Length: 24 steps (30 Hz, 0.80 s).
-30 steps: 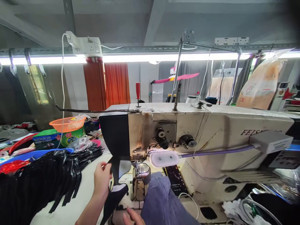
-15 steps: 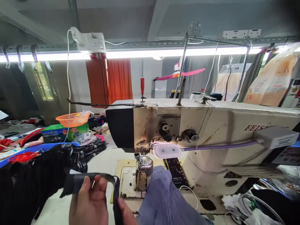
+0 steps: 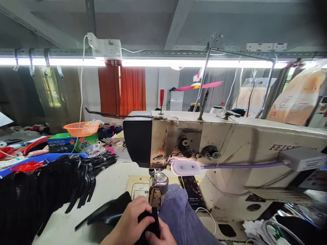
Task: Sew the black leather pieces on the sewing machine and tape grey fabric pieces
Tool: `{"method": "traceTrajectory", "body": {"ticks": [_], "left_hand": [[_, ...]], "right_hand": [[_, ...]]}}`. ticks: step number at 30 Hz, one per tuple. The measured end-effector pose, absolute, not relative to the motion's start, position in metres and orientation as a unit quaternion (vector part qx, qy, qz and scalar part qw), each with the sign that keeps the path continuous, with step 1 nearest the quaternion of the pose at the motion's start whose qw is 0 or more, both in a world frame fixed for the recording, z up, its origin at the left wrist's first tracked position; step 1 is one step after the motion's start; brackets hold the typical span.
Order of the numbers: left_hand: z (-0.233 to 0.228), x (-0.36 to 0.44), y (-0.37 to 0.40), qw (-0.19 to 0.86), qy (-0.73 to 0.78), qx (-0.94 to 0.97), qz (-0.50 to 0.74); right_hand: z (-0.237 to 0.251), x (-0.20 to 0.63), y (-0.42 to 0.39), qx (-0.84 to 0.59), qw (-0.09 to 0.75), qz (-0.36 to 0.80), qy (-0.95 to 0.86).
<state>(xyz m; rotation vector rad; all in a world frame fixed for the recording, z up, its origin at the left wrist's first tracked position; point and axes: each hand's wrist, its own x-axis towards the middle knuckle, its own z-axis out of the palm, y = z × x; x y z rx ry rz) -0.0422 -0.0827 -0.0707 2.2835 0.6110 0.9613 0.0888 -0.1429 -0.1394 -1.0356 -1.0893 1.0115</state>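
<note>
Both hands have come in close to the needle since half a second ago, and the black strip that was stretched out between them is now bunched together in front of the machine's post. Far left, a heap of black strips lies on the pale surface, with a blue tray, an orange basket and a green box behind it. Nearer the middle, a black leather piece lies flat on the surface, its right end running under the left hand. That hand is curled, fingers pinching a folded black strip, which stands just in front of the metal post and presser foot. The right hand, mostly cut off by the bottom edge, touches the same strip from below; I cannot tell how firmly it grips. Right of the hands lies blue cloth, and above everything spans the cream sewing machine with its small white lamp.
</note>
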Motion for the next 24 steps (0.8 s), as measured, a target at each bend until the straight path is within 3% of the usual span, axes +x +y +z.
{"method": "traceTrajectory", "body": {"ticks": [4, 9, 14, 20, 24], "left_hand": [[-0.065, -0.046, -0.084, 0.324, 0.26, 0.839, 0.351], [-0.058, -0.048, -0.087, 0.354, 0.275, 0.834, 0.321], [-0.066, -0.047, -0.091, 0.355, 0.309, 0.808, 0.354], [-0.079, -0.044, -0.093, 0.202, 0.157, 0.823, 0.507], [-0.076, -0.044, -0.096, 0.085, 0.115, 0.831, 0.538]], "right_hand": [[-0.123, 0.106, -0.148, -0.471, 0.622, 0.414, -0.47], [-0.074, 0.126, -0.148, -0.53, 0.517, 0.392, -0.545], [-0.058, 0.117, -0.142, -0.523, 0.505, 0.5, -0.472], [-0.065, 0.107, -0.14, -0.525, 0.532, 0.51, -0.425], [-0.072, 0.107, -0.137, -0.516, 0.546, 0.507, -0.423]]}}
